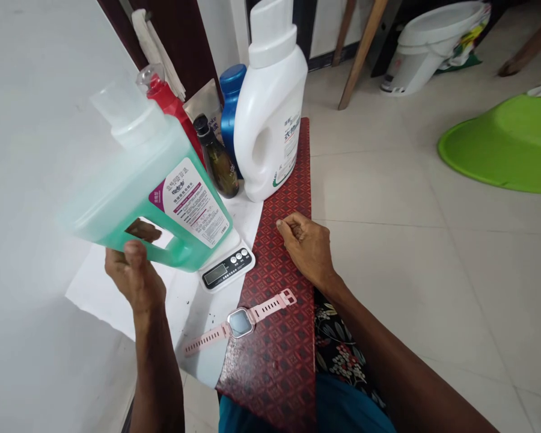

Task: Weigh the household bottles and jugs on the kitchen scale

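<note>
My left hand (137, 279) grips a large translucent jug of green liquid detergent (162, 180) by its handle, fingers showing through the handle hole. The jug leans to the left, its lower right end over or on a small white digital scale (228, 267); contact is hard to make out. On the scale, the display shows no readable number. My right hand (309, 246) is loosely closed by the red table's right edge, with nothing visible in it. Nearer to me, a pink smartwatch (240, 322) lies with its strap spread out.
Behind the scale stand a white detergent bottle (270, 108), a dark bottle (219, 159), a blue bottle (231, 114) and a red bottle (174, 108). White paper (103, 294) partly covers the red patterned table (270, 361). A wall is at left; a white bucket (419, 60) stands on the floor.
</note>
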Motion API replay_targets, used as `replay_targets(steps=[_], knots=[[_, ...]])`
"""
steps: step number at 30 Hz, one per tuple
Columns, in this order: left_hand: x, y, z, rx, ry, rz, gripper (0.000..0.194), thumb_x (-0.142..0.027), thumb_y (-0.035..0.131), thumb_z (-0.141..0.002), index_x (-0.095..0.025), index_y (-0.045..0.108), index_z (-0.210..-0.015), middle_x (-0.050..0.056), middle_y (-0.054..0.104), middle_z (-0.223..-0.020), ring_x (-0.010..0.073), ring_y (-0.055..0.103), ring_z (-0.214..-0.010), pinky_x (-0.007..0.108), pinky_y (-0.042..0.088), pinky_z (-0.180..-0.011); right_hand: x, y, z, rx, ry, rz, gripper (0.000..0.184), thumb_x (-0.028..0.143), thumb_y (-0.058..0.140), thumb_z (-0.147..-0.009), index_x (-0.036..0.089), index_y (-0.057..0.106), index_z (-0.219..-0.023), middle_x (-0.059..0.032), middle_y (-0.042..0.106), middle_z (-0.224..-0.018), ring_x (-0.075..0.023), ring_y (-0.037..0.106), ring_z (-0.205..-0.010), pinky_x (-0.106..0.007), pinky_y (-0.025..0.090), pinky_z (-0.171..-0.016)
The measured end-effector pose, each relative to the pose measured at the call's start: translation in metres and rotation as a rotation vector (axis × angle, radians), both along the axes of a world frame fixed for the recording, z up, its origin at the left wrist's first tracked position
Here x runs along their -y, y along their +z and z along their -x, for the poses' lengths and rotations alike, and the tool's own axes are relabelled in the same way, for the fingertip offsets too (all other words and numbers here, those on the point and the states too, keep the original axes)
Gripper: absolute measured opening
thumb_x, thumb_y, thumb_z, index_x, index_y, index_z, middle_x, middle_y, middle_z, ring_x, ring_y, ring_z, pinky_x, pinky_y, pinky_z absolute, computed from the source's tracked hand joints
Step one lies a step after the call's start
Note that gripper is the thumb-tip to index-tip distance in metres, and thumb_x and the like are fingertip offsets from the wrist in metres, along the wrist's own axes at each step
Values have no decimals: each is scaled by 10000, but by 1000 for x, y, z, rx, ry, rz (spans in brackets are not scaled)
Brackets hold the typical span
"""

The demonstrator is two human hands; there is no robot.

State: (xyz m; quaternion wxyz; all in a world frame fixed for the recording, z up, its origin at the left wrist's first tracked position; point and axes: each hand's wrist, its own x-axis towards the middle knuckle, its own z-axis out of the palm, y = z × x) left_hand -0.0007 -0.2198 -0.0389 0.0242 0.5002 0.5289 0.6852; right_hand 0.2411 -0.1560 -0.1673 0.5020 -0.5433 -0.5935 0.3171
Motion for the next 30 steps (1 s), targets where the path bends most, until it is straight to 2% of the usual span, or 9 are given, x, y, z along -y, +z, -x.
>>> replay_targets(steps=[2,5,10,13,16,20,24,28,30], knots=[[-8,1,-8,80,6,-9,581,-704,793,-799,-208,541,-633,-27,475,-581,135,485,-522,303,411,-514,0,0,0,0,2,2,314,414,579,-952,247,535,-689,28,542,-581,-152,488,-552,-318,377,-621],[-18,5,-9,267,80,-43,643,-617,899,-698,-216,414,-563,-74,316,-519,80,319,-439,257,242,-400,-1,-1,0,-1,-9,8,313,425,578,-954,246,545,-699,28,547,-578,-152,491,-550,-315,377,-619],[-17,13,18,370,217,-96,608,-616,905,-667,-222,446,-604,-69,364,-563,83,352,-472,259,224,-381,-1,-1,0,-4,-20,22,332,437,569,-959,249,531,-687,28,542,-571,-154,493,-552,-312,378,-623],[-17,20,41,323,315,-159,548,-543,869,-692,-235,425,-605,-73,336,-554,88,323,-474,270,218,-379,-1,-1,0,-1,-13,27,332,444,575,-959,247,541,-693,26,552,-582,-153,499,-555,-310,381,-627],[-28,22,66,267,410,-191,444,-448,806,-679,-243,420,-604,-83,317,-522,85,290,-462,276,233,-388,-1,0,0,1,-7,36,334,455,577,-960,245,550,-701,27,557,-589,-152,502,-557,-309,382,-631],[-53,14,95,280,502,-178,390,-445,760,-651,-243,426,-639,-91,359,-524,75,285,-450,273,240,-398,-1,0,0,24,1,44,356,485,577,-963,245,554,-702,27,560,-583,-154,503,-552,-313,381,-637],[-81,-5,113,325,500,-147,450,-493,777,-692,-241,405,-667,-88,363,-552,76,303,-485,263,254,-426,-2,-1,0,49,-8,62,371,512,581,-960,249,558,-700,25,565,-576,-162,515,-558,-318,388,-648],[-109,-17,125,326,533,-148,451,-495,733,-802,-246,370,-707,-73,326,-607,89,286,-534,264,265,-467,-2,-2,-1,70,-6,73,363,516,580,-957,249,576,-712,17,587,-583,-173,538,-573,-320,400,-656],[-123,-20,131,282,477,-77,444,-542,661,-880,-255,346,-756,-54,334,-657,113,361,-581,276,333,-513,-2,-2,-1,87,-13,69,360,515,582,-959,247,583,-718,13,598,-592,-174,542,-573,-320,402,-653]])
